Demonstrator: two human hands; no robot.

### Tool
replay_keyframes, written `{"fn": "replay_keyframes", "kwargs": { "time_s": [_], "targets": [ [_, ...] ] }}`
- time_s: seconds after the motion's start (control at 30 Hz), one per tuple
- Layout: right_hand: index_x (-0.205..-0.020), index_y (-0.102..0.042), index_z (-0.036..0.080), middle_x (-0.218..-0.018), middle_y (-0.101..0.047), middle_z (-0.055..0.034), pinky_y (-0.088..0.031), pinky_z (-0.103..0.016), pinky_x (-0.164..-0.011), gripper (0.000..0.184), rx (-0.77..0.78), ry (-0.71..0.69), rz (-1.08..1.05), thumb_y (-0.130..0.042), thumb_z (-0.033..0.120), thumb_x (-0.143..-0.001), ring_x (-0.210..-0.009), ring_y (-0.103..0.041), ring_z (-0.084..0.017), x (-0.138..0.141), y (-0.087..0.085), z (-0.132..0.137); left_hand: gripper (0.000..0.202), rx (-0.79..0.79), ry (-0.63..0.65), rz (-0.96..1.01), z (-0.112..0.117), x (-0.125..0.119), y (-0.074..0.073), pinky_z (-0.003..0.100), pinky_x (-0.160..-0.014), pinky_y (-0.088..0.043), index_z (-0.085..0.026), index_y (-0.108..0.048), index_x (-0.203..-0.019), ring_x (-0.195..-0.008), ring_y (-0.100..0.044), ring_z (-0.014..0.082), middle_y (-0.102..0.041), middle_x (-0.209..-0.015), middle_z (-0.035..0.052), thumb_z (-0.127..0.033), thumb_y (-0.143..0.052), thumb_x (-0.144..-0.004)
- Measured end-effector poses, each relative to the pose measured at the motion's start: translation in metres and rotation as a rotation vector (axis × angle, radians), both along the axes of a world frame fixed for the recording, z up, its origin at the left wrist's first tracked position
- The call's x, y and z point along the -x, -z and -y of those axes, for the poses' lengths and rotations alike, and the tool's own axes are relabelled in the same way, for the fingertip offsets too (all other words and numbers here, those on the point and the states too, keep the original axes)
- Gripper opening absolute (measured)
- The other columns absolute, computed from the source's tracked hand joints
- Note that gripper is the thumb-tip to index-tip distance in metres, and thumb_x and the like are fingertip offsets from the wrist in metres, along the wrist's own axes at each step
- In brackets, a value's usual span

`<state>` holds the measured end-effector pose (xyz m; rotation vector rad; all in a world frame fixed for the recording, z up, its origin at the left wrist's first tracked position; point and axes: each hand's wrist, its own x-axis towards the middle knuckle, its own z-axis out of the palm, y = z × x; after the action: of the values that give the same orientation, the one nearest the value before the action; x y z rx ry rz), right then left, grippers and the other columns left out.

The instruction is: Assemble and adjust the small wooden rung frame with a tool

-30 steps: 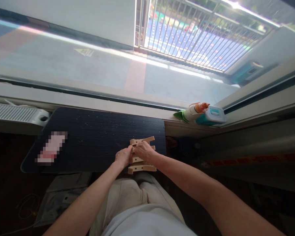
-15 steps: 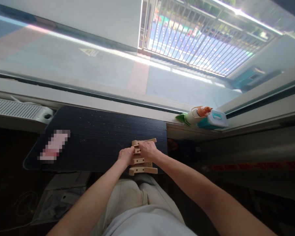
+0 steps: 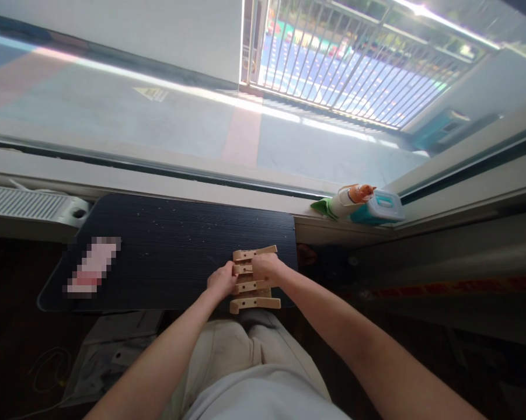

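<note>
A light wooden slatted piece lies near the front right of the black table. Its several curved strips have dark round holes and sit on flat wood beneath. My left hand grips the left end of one of the middle strips, thumb at its tip. On the right side, my right hand is closed over the second strip from the far end, and its fingers hide part of it. Whether a small item is between those fingers cannot be made out.
A blurred pinkish item lies at the table's left. On the sill stand a white and orange bottle and a teal lidded box. A radiator is at the left, and a large window rises beyond the table.
My right hand has shifted slightly right and nearer me along the strips, uncovering more of the farthest one. My left hand stays at the left edge. The whole view has shifted slightly.
</note>
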<state>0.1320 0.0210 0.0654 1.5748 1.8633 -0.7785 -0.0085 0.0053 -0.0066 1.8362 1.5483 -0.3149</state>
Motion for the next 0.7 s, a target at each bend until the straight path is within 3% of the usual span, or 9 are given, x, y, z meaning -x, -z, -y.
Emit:
{"fn": "replay_keyframes", "kwargs": {
  "time_s": [0.07,0.13,0.3,0.5,0.7],
  "targets": [
    [-0.099,-0.062,0.013,-0.098,-0.064,-0.0155,-0.047,-0.031,-0.072,0.033,0.027,0.010,-0.004,-0.057,0.024,-0.069,-0.092,-0.060,-0.024,-0.016,0.002,0.003,0.033,0.043,-0.147,0.022,0.001,0.002,0.014,0.028,-0.067,-0.043,-0.020,-0.051,-0.098,-0.087,-0.060,0.0215,-0.065,-0.096,0.0080,-0.043,-0.046,-0.075],
    [-0.101,-0.060,0.014,-0.101,-0.063,-0.0147,-0.046,-0.030,-0.073,0.034,-0.047,0.069,-0.027,-0.055,0.024,-0.070,-0.092,-0.059,-0.023,-0.029,0.004,0.008,0.036,0.115,-0.235,0.076,0.000,0.003,0.030,0.026,-0.065,-0.043,-0.018,-0.054,-0.093,-0.085,-0.061,0.0200,-0.065,-0.095,0.0080,-0.046,-0.051,-0.071],
    [-0.101,-0.055,0.020,-0.103,-0.062,-0.0066,-0.044,-0.029,-0.072,0.027,-0.259,0.149,-0.157,-0.043,0.023,-0.077,-0.092,-0.058,-0.019,-0.026,0.025,0.021,0.030,0.245,-0.310,0.159,-0.003,0.006,0.058,0.023,-0.054,-0.040,-0.015,-0.058,-0.077,-0.070,-0.060,0.0165,-0.067,-0.079,0.0060,-0.041,-0.061,-0.063],
    [-0.105,-0.050,0.020,-0.098,-0.064,-0.0069,-0.043,-0.027,-0.071,0.027,-0.302,0.123,-0.182,-0.040,0.017,-0.079,-0.087,-0.059,-0.017,-0.004,0.057,0.033,0.034,0.304,-0.452,0.343,0.002,0.011,0.065,0.021,-0.046,-0.036,-0.014,-0.060,-0.073,-0.055,-0.055,0.0128,-0.063,-0.063,0.0022,-0.042,-0.067,-0.057],
    [-0.099,-0.053,0.018,-0.097,-0.064,-0.0084,-0.043,-0.027,-0.073,0.022,-0.292,0.055,-0.206,-0.042,0.023,-0.080,-0.088,-0.059,-0.018,-0.005,0.062,0.029,0.033,0.324,-0.537,0.363,0.004,0.012,0.062,0.020,-0.045,-0.035,-0.014,-0.060,-0.069,-0.054,-0.055,0.0124,-0.063,-0.059,0.0007,-0.040,-0.071,-0.052]
  ]
}}
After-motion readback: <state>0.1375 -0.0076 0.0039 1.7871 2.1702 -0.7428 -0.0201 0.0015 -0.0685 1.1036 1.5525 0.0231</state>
